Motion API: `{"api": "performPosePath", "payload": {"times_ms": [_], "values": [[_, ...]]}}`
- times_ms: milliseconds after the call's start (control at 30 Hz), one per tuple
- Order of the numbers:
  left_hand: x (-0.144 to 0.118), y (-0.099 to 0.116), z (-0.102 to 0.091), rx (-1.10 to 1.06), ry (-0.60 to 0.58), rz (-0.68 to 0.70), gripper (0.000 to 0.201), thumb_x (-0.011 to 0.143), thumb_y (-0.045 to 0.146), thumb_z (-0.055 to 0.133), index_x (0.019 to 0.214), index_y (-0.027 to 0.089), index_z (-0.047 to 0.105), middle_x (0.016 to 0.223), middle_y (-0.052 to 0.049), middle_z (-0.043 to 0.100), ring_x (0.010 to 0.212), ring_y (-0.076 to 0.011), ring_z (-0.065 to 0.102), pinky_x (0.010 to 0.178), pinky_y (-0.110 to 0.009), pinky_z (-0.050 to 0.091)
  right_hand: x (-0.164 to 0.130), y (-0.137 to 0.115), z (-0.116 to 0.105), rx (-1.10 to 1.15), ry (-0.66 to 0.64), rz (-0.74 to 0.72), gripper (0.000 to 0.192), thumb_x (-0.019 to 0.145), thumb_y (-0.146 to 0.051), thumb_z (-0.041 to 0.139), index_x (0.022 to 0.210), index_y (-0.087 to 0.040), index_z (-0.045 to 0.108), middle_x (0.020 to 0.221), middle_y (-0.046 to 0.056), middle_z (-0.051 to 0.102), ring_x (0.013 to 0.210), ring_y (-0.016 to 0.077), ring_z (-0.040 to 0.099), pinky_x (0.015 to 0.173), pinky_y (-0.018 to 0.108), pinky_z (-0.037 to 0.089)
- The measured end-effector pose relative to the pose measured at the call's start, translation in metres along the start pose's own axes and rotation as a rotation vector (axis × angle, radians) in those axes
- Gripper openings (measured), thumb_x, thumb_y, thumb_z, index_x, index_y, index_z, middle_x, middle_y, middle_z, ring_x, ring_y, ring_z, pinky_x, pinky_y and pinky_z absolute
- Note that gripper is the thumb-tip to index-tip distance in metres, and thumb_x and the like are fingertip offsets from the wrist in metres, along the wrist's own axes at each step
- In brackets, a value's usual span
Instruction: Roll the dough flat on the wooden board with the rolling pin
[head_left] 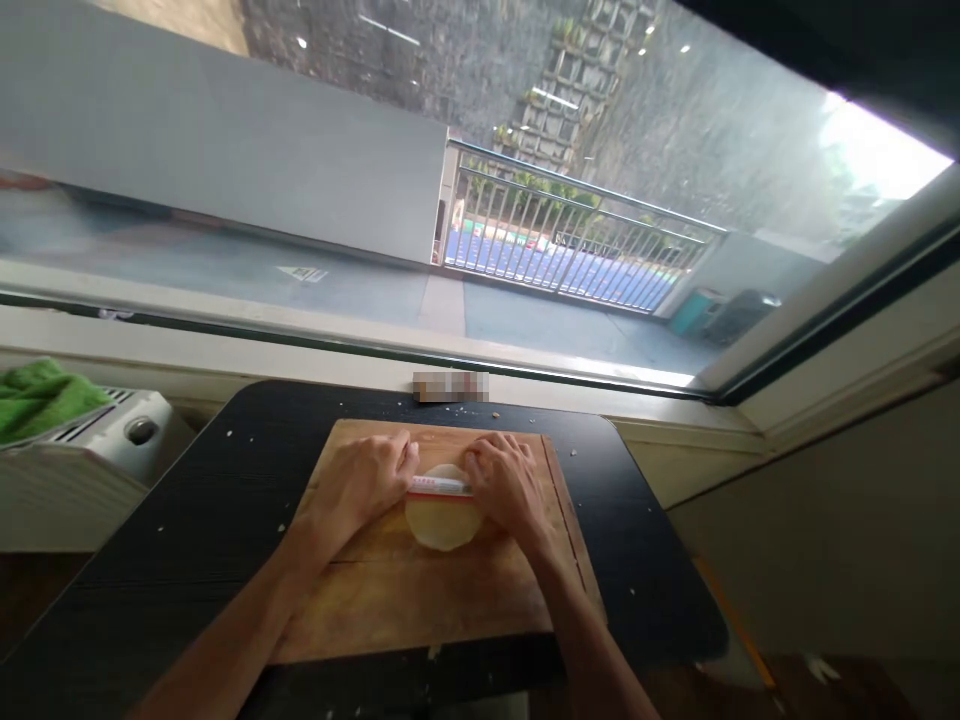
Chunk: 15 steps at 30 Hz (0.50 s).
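- On the wooden board [420,590], which lies on a black table [187,520] under a wide window [480,200], a pale round of dough [444,520] sits a little far of the board's middle.
- Left hand [365,478] and right hand [506,482] rest palm-down on the two ends of a slim rolling pin [439,487]; the fingers lie nearly flat and only loosely curled over it, pressing rather than gripping.
- That pin crosses the far part of the dough, left to right.
- Judging by its shape, the dough is already flattened into a fairly even disc, though it looks small and perhaps thick, so more rolling seems left.
- Scattered pale crumbs dot the table; a green cloth [37,395] lies far left on a white appliance [90,450].
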<state>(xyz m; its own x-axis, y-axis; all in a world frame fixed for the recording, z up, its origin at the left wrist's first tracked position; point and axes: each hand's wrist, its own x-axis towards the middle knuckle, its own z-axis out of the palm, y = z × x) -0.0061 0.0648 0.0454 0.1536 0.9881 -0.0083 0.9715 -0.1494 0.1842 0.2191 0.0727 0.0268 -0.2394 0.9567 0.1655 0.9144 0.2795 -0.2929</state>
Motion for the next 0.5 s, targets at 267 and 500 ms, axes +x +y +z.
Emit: {"api": "performPosePath", "payload": {"times_ms": [267, 500], "values": [[-0.002, 0.001, -0.005, -0.076, -0.025, -0.029, 0.046, 0.113, 0.042, 0.035, 0.124, 0.019, 0.073, 0.115, -0.018, 0.083, 0.106, -0.0333, 0.080, 0.089, -0.038, 0.057, -0.010, 0.028, -0.003, 0.000, 0.104, 0.212, 0.028, 0.104, -0.025, 0.054, 0.109, -0.026, 0.081, 0.123, 0.009, 0.075, 0.119, 0.0266, 0.062, 0.104, 0.037, 0.043], [0.003, -0.002, 0.005, -0.072, -0.040, 0.010, 0.049, 0.113, 0.043, 0.032, 0.131, 0.017, 0.069, 0.115, -0.020, 0.082, 0.104, -0.0367, 0.081, 0.085, -0.042, 0.057, -0.023, 0.048, 0.005, 0.323, 0.177, 0.173, 0.037, 0.092, -0.011, 0.047, 0.091, -0.023, 0.082, 0.108, 0.005, 0.079, 0.108, 0.0211, 0.069, 0.103, 0.031, 0.048]]}}
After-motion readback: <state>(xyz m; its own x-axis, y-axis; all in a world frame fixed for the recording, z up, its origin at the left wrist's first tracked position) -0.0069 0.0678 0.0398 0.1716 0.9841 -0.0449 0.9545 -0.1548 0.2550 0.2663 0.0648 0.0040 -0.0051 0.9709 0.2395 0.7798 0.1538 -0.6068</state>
